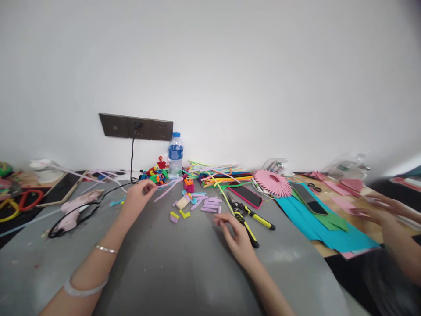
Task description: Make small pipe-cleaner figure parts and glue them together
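Taking the purple pieces [211, 205] on the gray bench [171, 263] as the clock's center, the left hand [140, 194] is at nine o'clock, fingers curled toward the thumb; whether it pinches anything, one cannot tell. The right hand [234, 235], at five, is half open with loosely bent fingers and no visible hold, near the pieces and the pliers [250, 234] at four. The small cream-bodied figure [183, 202] lies at nine, colored stems [226, 177] at twelve, the bottle [176, 153] at eleven.
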The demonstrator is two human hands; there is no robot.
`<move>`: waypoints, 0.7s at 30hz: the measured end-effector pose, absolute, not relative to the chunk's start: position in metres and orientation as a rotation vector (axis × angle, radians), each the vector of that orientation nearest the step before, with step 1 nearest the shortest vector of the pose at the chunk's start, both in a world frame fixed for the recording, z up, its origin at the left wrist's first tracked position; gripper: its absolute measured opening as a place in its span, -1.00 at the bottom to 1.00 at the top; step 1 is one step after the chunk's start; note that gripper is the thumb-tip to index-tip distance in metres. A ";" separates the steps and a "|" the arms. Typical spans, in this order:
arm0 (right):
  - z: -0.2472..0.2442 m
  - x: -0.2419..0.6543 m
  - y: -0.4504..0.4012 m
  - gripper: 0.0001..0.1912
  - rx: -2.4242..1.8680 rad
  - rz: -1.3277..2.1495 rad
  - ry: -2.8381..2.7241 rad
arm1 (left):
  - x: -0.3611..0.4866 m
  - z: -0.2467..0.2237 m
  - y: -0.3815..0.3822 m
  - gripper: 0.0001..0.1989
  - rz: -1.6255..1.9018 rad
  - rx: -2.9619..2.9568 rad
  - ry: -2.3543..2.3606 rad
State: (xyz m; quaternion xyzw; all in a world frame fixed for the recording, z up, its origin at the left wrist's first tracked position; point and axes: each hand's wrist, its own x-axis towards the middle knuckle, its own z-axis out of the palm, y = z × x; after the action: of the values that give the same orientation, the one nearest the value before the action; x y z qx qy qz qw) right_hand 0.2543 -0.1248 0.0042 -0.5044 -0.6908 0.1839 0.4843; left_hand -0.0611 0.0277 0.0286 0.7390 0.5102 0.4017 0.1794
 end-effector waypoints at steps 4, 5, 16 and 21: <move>0.016 0.248 -0.107 -0.78 -1.184 0.504 -1.558 | -0.063 0.032 0.031 -0.76 1.329 1.793 1.334; 0.020 0.244 -0.099 -0.78 -1.164 0.540 -1.527 | -0.063 0.032 0.031 -0.74 1.351 1.719 1.290; 0.042 0.177 0.028 -0.57 -0.904 1.224 -1.254 | -0.054 0.034 0.026 -0.63 1.376 1.423 1.137; 0.038 0.168 0.046 -0.59 -0.757 1.405 -1.164 | -0.050 0.034 0.025 -0.62 1.286 1.457 1.155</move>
State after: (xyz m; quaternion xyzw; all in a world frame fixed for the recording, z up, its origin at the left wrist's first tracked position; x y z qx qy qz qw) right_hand 0.1681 0.0459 0.0382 -0.3198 -0.4917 0.5938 0.5507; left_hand -0.0505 0.0249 0.0341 0.5829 0.4620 0.5145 0.4267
